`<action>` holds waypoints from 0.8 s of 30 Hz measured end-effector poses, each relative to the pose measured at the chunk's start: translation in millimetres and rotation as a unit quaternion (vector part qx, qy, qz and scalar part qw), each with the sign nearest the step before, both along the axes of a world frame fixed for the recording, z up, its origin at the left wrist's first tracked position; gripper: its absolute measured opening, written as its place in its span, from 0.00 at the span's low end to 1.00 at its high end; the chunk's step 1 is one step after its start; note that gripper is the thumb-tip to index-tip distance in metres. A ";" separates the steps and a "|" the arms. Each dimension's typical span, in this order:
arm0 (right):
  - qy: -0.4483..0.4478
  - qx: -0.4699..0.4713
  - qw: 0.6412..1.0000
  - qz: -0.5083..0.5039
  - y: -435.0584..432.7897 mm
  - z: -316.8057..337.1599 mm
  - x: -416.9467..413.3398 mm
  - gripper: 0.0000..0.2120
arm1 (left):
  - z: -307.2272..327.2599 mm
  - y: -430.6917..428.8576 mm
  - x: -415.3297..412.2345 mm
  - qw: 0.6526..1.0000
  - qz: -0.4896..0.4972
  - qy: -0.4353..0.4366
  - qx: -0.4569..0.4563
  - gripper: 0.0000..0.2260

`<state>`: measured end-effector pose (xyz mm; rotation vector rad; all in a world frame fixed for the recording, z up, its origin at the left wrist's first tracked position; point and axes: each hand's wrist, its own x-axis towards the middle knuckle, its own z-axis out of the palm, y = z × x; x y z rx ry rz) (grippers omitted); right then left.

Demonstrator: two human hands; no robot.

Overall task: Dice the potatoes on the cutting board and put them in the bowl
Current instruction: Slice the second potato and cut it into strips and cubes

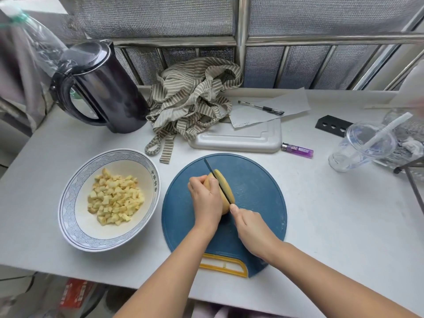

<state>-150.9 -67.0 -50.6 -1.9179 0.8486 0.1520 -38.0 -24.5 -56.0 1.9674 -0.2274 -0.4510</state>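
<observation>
Hands (205,200) (252,230) hold potato (227,188) and knife (218,180); bowl (68,203) holds cubes (114,198).

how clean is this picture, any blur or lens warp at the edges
Head view: crisp at the centre, on the potato and knife; wide-angle lens bows the window rail and table edge; a pale blurred shape smears the right edge; light is soft and even, only a faint shadow under the bowl.

Four dark characters on the inner rim of the bowl (154,180), which I can't make out. Print on the label of the lighter (297,149) is too small for me.
</observation>
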 end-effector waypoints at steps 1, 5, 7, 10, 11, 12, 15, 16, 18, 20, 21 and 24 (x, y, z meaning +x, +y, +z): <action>-0.001 0.004 1.000 -0.003 -1.6 0.1 0.0 0.24 | -0.3 -2.0 -0.4 1.000 -0.002 -0.009 0.003 0.08; 0.001 0.033 0.999 -0.012 -5.1 1.2 0.1 0.24 | 1.5 -3.4 -3.9 1.000 -0.006 -0.028 0.012 0.06; -0.001 0.044 0.999 -0.014 -6.2 0.5 -0.1 0.24 | 1.7 -3.1 -4.4 1.000 -0.004 -0.021 0.010 0.06; 0.002 0.045 0.999 -0.013 -6.4 -2.7 1.0 0.23 | 1.2 -2.8 0.0 1.000 0.005 -0.001 0.005 0.08; 0.005 0.045 0.999 -0.012 -6.5 -4.3 1.4 0.24 | 1.8 -3.0 2.5 1.000 0.009 0.014 0.004 0.10; 0.007 0.046 0.999 -0.012 -7.6 -5.7 2.1 0.24 | 2.8 -4.1 5.2 0.999 0.014 0.029 0.005 0.10; 0.007 0.052 0.998 -0.017 -9.3 -8.4 3.5 0.24 | 5.0 -6.1 10.5 0.998 0.026 0.058 0.011 0.10; 0.006 0.054 0.998 -0.019 -9.3 -9.0 3.4 0.24 | 5.5 -7.0 11.2 0.998 0.028 0.062 0.012 0.10; 0.005 0.057 0.998 -0.024 -8.9 -9.7 3.0 0.23 | 6.3 -8.5 11.5 0.997 0.027 0.065 0.015 0.10; 0.007 0.060 0.998 -0.025 -8.6 -9.0 3.5 0.24 | 7.1 -8.3 11.1 0.998 0.024 0.063 0.015 0.10; 0.012 0.059 0.998 -0.023 -8.6 -8.0 4.1 0.24 | 7.6 -7.9 11.3 0.998 0.022 0.062 0.017 0.10; 0.029 0.058 0.998 -0.020 -9.2 -4.1 7.0 0.24 | 8.7 -6.1 12.6 0.997 0.017 0.070 0.017 0.10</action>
